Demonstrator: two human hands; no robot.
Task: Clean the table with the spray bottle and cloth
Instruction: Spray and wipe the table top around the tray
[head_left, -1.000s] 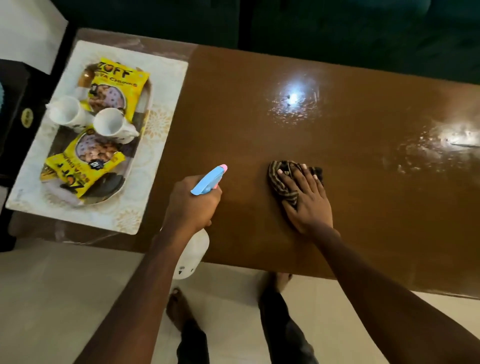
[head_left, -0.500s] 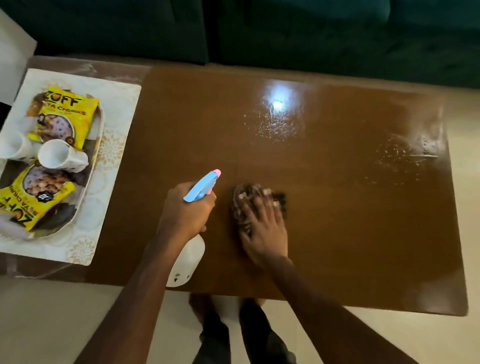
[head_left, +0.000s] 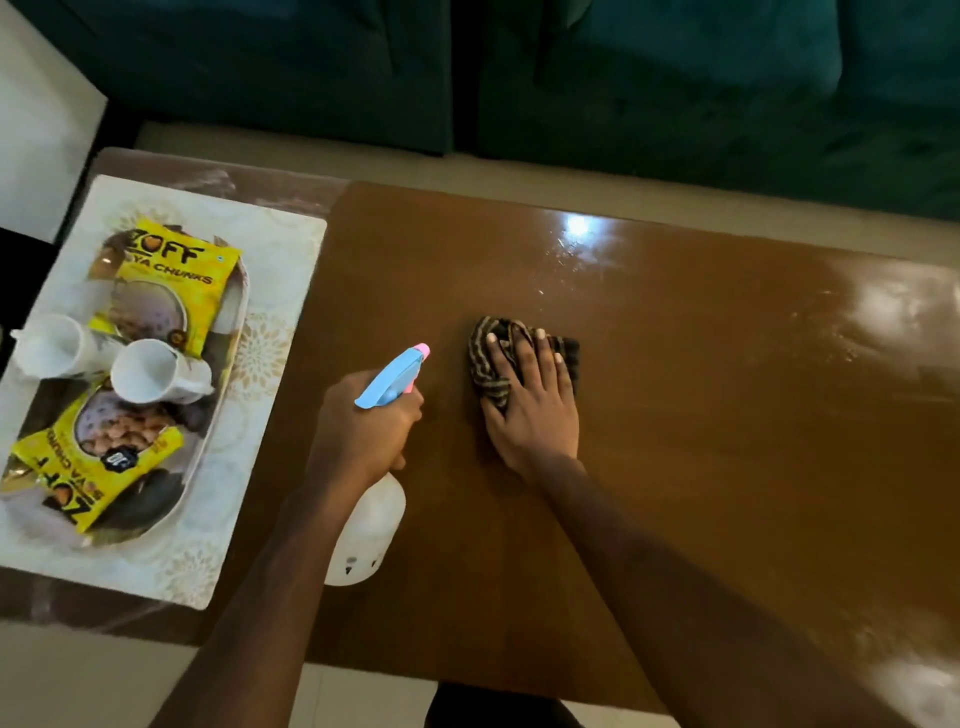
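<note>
A glossy brown table (head_left: 701, 467) fills the view, with wet spray spots near its far edge and at its right. My left hand (head_left: 363, 431) grips a white spray bottle (head_left: 366, 535) by its neck; the blue trigger head with a pink nozzle (head_left: 397, 376) points away from me. My right hand (head_left: 535, 410) lies flat on a dark striped cloth (head_left: 491, 358), pressing it onto the table's middle. The cloth is bunched under my fingers, just right of the nozzle.
At the table's left end a pale patterned mat (head_left: 260, 364) carries a tray (head_left: 228, 395) with two yellow snack packets (head_left: 171, 270) and two white cups (head_left: 150, 371). A dark green sofa (head_left: 675, 78) runs behind the table. My legs show below the near edge.
My right hand has slid the cloth left and then a little right and away across the table. The left hand keeps hold of the spray bottle. The camera view has shifted.
</note>
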